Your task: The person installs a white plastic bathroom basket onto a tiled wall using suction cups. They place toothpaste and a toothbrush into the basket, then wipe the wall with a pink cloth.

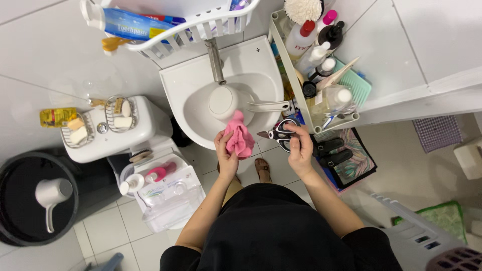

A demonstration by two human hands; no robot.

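Black-clothed torso fills the bottom of the view, both forearms reaching up to the sink rim. Left hand [227, 150] is closed around a bunched pink cloth [239, 137], fingers wrapped on its lower left side, so most of the cloth sticks up and right of the grip, over the basin edge. Right hand [300, 148] is closed on the black handles of a pair of scissors [276, 134], blades nearly shut and pointing left toward the cloth, tips just beside it, not touching as far as I can tell. Held over the white sink [201, 80], probably so drips land in the basin. Round white bowl [224, 102] sits under the tap [216, 62]. White shelf rack [293, 70] with bottles stands right of the sink; white basket [201, 27] with a toothpaste tube hangs above; toilet tank [145, 118] left.
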